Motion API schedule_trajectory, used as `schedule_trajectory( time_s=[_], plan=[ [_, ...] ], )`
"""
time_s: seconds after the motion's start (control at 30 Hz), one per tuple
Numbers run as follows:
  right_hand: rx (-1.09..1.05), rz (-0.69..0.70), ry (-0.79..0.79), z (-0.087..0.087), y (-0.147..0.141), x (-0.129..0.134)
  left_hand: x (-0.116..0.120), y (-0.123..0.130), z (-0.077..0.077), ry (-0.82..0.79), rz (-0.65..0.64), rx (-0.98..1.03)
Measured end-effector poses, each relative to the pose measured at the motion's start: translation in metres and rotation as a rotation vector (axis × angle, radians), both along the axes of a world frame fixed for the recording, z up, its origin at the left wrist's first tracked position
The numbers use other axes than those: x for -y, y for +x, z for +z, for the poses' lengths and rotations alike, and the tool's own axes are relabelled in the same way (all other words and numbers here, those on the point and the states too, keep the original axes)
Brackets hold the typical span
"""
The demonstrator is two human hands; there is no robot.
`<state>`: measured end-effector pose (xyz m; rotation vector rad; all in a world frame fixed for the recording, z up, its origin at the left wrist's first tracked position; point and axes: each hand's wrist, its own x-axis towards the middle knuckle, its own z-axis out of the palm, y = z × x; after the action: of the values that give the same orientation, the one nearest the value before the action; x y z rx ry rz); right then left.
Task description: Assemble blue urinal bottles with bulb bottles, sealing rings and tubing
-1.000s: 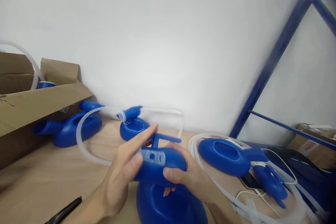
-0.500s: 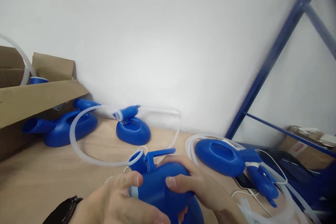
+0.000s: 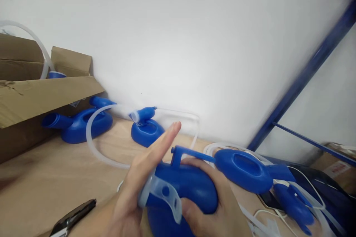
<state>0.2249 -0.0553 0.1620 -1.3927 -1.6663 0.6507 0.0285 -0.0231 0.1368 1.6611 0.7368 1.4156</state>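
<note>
"Since half a second ago, the left hand (image 3: 136, 181) has straightened and the blue spout head (image 3: 194, 181) has turned, bringing its translucent strap (image 3: 161, 186) round to face us. What's furthest left?"

"An open cardboard box (image 3: 52, 98), a milky tube (image 3: 16, 24) arching out of it. Just beside it, a large blue bottle (image 3: 73, 132) sits on the wooden table (image 3: 63, 170), flared mouth pointing left."

"Next?"

"A black wristwatch (image 3: 75, 216) on the left wrist; behind, a tubing loop (image 3: 88, 133) and a smaller blue bottle (image 3: 143, 136) near the wall."

"And the left hand?"

"Fingers straight and together, palm against the capped end of the spout head; its thumb I can't make out."

"The right hand (image 3: 222, 200)?"

"Wrapped round the curved end, thumb across the front beside the strap. Below the spout head is a blue bottle body (image 3: 164, 220); whether they touch, I can't tell."

"Beyond that?"

"A tapered blue bottle (image 3: 222, 164) lying down, then a loose blue spout (image 3: 294, 204)."
</note>
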Motion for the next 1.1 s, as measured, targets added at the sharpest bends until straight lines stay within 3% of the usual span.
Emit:
schedule_trajectory(
  time_s=[0.17,0.27,0.33,0.43,0.5,0.63,0.87,1.1],
  plan=[
    [0.264,-0.057,0.266,-0.009,-0.016,0.004,-0.032,0.007,-0.007,-0.419,-0.291,0.342],
    [0.218,-0.073,0.283,-0.012,-0.012,-0.003,-0.031,0.004,-0.001,-0.512,-0.311,0.327],
    [0.136,-0.075,0.257,-0.014,-0.006,-0.010,-0.026,0.000,0.007,-0.453,-0.189,0.241],
    [0.057,-0.004,0.194,-0.018,-0.002,-0.021,-0.022,-0.003,0.017,-0.164,0.074,0.078],
    [0.037,0.044,0.165,-0.020,-0.004,-0.025,-0.022,-0.003,0.019,-0.016,0.173,0.017],
    [-0.001,0.052,0.141,-0.023,-0.009,-0.028,-0.025,0.002,0.016,0.011,0.289,0.046],
    [0.108,-0.080,0.172,-0.018,-0.015,-0.023,-0.028,0.005,0.009,-0.072,0.308,0.099],
    [0.147,-0.129,0.179,-0.009,-0.013,-0.018,-0.030,-0.003,0.016,0.015,0.270,0.022]
  ],
)
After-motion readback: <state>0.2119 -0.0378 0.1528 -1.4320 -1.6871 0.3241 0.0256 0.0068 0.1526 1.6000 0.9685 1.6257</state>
